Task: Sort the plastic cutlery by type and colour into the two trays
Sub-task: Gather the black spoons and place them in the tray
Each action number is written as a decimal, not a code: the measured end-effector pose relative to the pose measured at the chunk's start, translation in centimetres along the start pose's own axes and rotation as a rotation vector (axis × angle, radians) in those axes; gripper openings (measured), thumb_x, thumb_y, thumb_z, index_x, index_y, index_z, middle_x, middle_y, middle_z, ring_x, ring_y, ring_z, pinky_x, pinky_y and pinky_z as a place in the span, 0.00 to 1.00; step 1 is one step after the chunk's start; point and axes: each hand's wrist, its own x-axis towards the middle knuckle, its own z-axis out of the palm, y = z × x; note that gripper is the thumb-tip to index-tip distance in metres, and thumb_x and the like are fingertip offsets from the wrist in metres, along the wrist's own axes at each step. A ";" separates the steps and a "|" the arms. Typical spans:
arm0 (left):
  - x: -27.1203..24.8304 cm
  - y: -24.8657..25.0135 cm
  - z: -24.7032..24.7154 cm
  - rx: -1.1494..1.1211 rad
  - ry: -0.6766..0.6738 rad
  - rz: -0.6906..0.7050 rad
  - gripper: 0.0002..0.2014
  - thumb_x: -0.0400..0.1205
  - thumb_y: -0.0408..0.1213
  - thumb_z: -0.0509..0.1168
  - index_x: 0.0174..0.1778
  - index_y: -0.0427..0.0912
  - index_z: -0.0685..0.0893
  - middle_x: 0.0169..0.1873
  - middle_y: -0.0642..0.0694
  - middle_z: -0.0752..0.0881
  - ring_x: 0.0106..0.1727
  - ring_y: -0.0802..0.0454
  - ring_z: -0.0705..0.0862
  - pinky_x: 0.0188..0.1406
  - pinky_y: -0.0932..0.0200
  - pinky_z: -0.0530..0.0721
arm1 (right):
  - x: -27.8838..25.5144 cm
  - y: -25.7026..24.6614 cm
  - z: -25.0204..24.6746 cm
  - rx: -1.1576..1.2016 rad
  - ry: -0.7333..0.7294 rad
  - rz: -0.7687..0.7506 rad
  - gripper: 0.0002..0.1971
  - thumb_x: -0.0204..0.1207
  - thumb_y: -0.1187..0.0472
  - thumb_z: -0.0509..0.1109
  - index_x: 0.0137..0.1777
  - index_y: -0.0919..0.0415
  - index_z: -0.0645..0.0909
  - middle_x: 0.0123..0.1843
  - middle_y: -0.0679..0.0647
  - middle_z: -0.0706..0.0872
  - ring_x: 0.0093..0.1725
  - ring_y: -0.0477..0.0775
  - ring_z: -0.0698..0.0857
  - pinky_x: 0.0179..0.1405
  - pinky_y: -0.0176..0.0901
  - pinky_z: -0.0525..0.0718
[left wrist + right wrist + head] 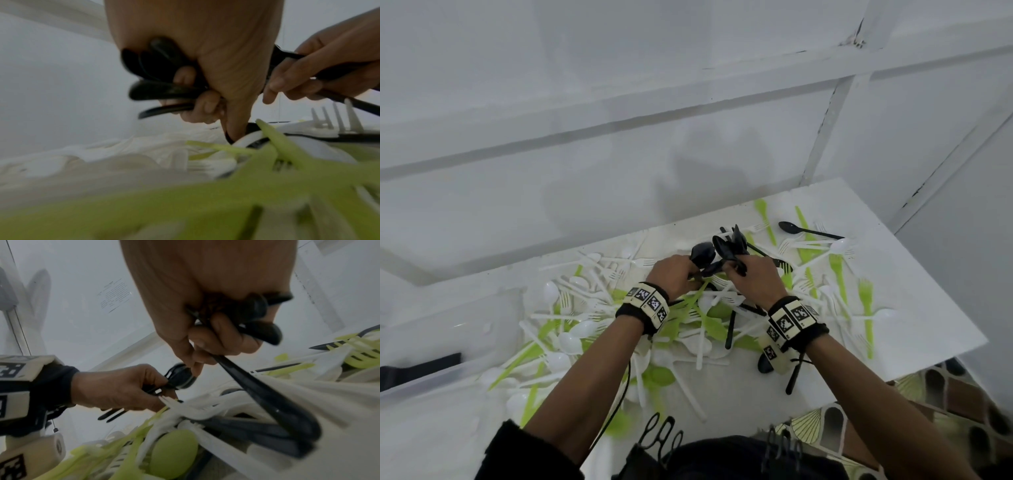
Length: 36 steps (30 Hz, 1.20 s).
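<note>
Black spoons in both my hands.
My left hand (675, 274) and right hand (756, 275) each grip black plastic spoons (726, 250) (perhaps several apiece) over the white bench (914, 308).

Flat white table top (914, 308) carries a heap of thin plastic cutlery (592, 322) in three colours: white, lime green, glossy black. Lone black plastic spoon (791, 228) lies at far right. Wide black fabric wristbands (796, 325) on both wrists carry cream blocks printed with black-and-white square codes. Patterned floor covering (941, 394) at near right shows brown, black and cream fan shapes. Panelled walls (585, 102) are plain white.
</note>
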 end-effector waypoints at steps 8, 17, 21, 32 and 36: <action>-0.8 -1.5 -3.9 -0.220 0.307 0.019 0.17 0.76 0.55 0.64 0.45 0.47 0.89 0.40 0.51 0.81 0.40 0.47 0.81 0.34 0.55 0.70 | -0.3 -1.4 0.0 0.094 -0.009 -0.061 0.12 0.75 0.44 0.79 0.44 0.52 0.89 0.30 0.42 0.83 0.33 0.40 0.81 0.34 0.27 0.72; -1.7 -0.4 -3.9 -0.743 0.550 -0.129 0.03 0.82 0.40 0.73 0.44 0.48 0.92 0.37 0.44 0.88 0.34 0.55 0.78 0.37 0.58 0.75 | 1.4 -3.9 0.8 0.105 -0.063 -0.196 0.10 0.80 0.52 0.76 0.48 0.59 0.92 0.39 0.53 0.90 0.37 0.52 0.86 0.41 0.49 0.82; -2.7 -0.8 -1.8 -0.732 0.524 -0.211 0.11 0.83 0.50 0.72 0.48 0.47 0.94 0.44 0.52 0.92 0.45 0.54 0.88 0.49 0.53 0.85 | 2.0 -3.0 0.7 0.106 0.060 -0.117 0.06 0.83 0.61 0.70 0.48 0.59 0.89 0.42 0.58 0.91 0.40 0.60 0.87 0.43 0.51 0.83; -3.1 3.4 2.9 -0.040 0.030 0.023 0.16 0.84 0.56 0.66 0.62 0.52 0.88 0.59 0.47 0.86 0.56 0.43 0.85 0.41 0.55 0.73 | 1.3 0.3 -2.3 0.261 0.160 0.090 0.16 0.91 0.50 0.58 0.47 0.53 0.83 0.34 0.47 0.87 0.29 0.39 0.82 0.33 0.33 0.75; -2.5 3.7 2.9 0.095 0.009 -0.021 0.20 0.82 0.61 0.65 0.52 0.47 0.87 0.51 0.47 0.85 0.50 0.43 0.86 0.37 0.55 0.72 | 0.6 1.4 -2.6 0.274 0.167 0.111 0.18 0.91 0.47 0.58 0.49 0.55 0.84 0.34 0.48 0.87 0.29 0.45 0.83 0.37 0.45 0.83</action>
